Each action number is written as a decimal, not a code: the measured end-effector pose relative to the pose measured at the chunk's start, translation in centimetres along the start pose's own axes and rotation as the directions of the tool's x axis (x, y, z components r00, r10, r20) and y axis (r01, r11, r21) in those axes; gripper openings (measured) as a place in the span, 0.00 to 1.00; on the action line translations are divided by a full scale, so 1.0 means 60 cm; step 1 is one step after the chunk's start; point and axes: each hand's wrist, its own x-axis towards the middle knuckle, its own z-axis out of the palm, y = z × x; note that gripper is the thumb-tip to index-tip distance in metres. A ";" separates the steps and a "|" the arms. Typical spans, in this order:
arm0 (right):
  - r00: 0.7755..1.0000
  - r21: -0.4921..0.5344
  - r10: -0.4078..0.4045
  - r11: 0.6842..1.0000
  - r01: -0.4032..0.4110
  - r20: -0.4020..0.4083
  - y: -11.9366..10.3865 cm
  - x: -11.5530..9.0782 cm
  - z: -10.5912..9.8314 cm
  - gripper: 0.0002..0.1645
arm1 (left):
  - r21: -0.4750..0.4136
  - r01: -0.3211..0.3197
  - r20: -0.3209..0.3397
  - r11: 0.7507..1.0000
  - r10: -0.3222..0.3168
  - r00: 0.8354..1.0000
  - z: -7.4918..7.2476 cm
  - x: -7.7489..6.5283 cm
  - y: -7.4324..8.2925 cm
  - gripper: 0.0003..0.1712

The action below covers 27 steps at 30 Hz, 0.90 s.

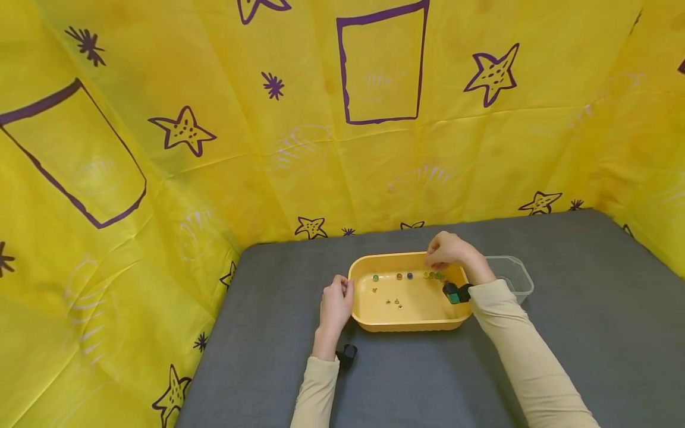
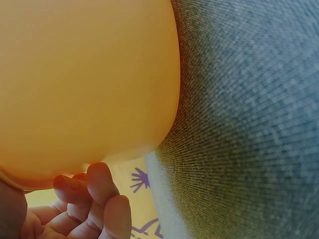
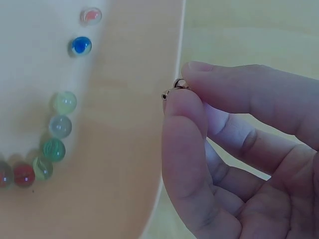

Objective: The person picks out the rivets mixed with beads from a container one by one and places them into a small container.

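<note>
A yellow plastic tub (image 1: 412, 326) stands on the grey surface. Its left rim is gripped by my left hand (image 1: 337, 304), the thumb at the edge and curled fingers (image 2: 100, 181) against the outer wall. Over the tub's far right corner, my right hand (image 1: 453, 249) pinches a small metal charm (image 3: 176, 88) with a ring between thumb and forefinger; the fingertips hide most of it. Glass marbles, among them a blue marble (image 3: 80, 46) and a red marble (image 3: 24, 174), lie along the tub's inner edge. Several tiny gold-coloured pieces (image 1: 396, 301) are scattered on the tub floor.
A clear plastic container (image 1: 515, 274) stands right of the tub, partly behind my right forearm. Yellow patterned cloth (image 1: 374, 148) hangs behind and to the left of the grey table (image 1: 257, 356).
</note>
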 end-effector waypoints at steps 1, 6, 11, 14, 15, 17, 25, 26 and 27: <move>1.000 0.004 0.002 1.000 -0.002 -0.001 0.001 -0.001 -0.002 0.07 | 0.002 0.003 0.001 1.000 -0.003 1.000 0.000 0.000 0.001 0.10; 1.000 0.000 0.005 1.000 -0.005 -0.011 0.006 -0.007 -0.010 0.07 | -0.005 0.004 0.002 1.000 -0.004 1.000 0.000 -0.001 0.001 0.10; 1.000 -0.001 0.017 1.000 -0.017 -0.021 0.010 -0.013 -0.017 0.06 | 0.000 0.006 -0.001 1.000 -0.006 1.000 0.001 0.000 0.001 0.10; 0.999 0.000 0.023 1.000 -0.023 -0.024 0.013 -0.016 -0.020 0.06 | 0.001 0.004 -0.005 1.000 -0.004 1.000 0.002 0.001 -0.002 0.09; 0.999 -0.004 0.021 1.000 -0.021 -0.024 0.014 -0.017 -0.021 0.06 | 0.001 0.002 -0.006 1.000 -0.002 1.000 0.002 0.001 -0.003 0.09; 0.999 -0.008 0.019 1.000 -0.019 -0.027 0.017 -0.019 -0.023 0.06 | -0.001 0.003 -0.006 1.000 -0.003 1.000 0.002 0.001 -0.004 0.09; 0.999 -0.003 0.002 1.000 -0.002 -0.044 0.026 -0.031 -0.032 0.07 | -0.004 -0.001 -0.001 1.000 0.001 1.000 0.001 0.001 -0.004 0.10; 0.999 -0.007 0.001 1.000 -0.001 -0.047 0.027 -0.032 -0.033 0.08 | -0.006 -0.001 -0.001 1.000 0.001 1.000 0.001 0.001 -0.004 0.09; 0.999 -0.010 0.000 1.000 -0.001 -0.049 0.028 -0.034 -0.034 0.08 | -0.006 -0.002 -0.001 1.000 0.002 1.000 0.002 0.001 -0.004 0.09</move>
